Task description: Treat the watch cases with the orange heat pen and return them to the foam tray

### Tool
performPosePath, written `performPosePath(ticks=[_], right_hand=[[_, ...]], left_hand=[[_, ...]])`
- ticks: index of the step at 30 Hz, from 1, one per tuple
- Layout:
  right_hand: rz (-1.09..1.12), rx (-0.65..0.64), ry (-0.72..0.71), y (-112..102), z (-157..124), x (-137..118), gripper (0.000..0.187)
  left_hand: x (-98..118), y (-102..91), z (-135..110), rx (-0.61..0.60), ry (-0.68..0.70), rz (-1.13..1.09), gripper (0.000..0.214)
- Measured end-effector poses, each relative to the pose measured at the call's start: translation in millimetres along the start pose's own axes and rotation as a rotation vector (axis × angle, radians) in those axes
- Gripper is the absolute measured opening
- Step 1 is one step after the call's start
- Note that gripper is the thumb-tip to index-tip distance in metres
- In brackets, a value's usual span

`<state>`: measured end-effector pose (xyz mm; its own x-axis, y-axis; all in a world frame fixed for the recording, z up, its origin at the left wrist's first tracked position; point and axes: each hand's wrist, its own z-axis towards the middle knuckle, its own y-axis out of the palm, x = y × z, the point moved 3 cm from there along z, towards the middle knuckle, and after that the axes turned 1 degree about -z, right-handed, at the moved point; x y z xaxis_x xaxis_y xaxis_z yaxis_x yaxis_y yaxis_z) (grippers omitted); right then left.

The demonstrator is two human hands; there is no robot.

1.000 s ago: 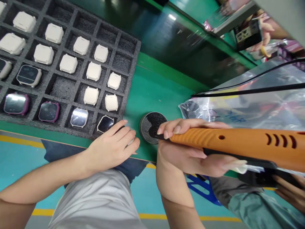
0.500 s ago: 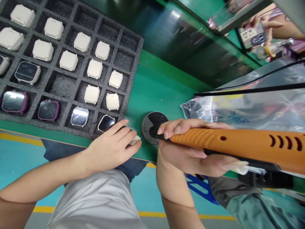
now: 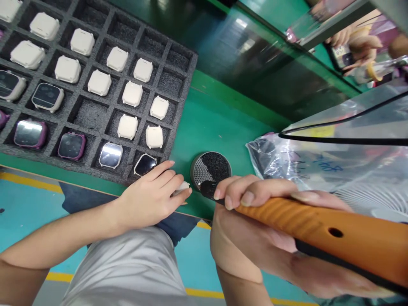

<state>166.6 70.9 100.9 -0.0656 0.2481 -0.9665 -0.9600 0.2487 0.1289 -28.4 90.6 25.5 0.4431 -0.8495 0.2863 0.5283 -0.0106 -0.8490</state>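
My left hand rests at the green bench's near edge, its fingers closed over a small white watch case that peeks out at the fingertips. My right hand grips an orange electric screwdriver, whose black tip lies just right of the case. Behind the tip a round black screw dish sits on the bench.
A dark foam tray at the left holds several white watch cases and several watches with screens. A clear plastic bag and black cables lie at the right. Another person's hands work at the far right.
The screwdriver has swung lower and nearer the camera, and its tip has come off the dish toward the case. My left hand has hardly moved. The view has shifted slightly.
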Motion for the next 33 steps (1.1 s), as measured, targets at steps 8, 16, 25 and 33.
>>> performPosePath(ticks=[8,16,25,33], right_hand=[[0.099,-0.035,-0.097,13.4,0.0,11.8,0.059],[0.094,-0.059,-0.133,14.3,-1.2,18.4,0.068],[0.077,-0.111,-0.087,16.2,-2.3,17.9,0.052],[0.052,-0.109,-0.098,21.0,-0.7,24.7,0.052]], left_hand=[[-0.5,-2.6,-1.7,0.013,-0.004,-0.001,0.019],[0.4,-2.5,1.9,0.038,-0.007,0.007,0.016],[2.6,-3.4,2.8,0.035,-0.028,0.006,0.01],[1.9,-2.6,3.7,0.04,-0.027,0.017,0.011]])
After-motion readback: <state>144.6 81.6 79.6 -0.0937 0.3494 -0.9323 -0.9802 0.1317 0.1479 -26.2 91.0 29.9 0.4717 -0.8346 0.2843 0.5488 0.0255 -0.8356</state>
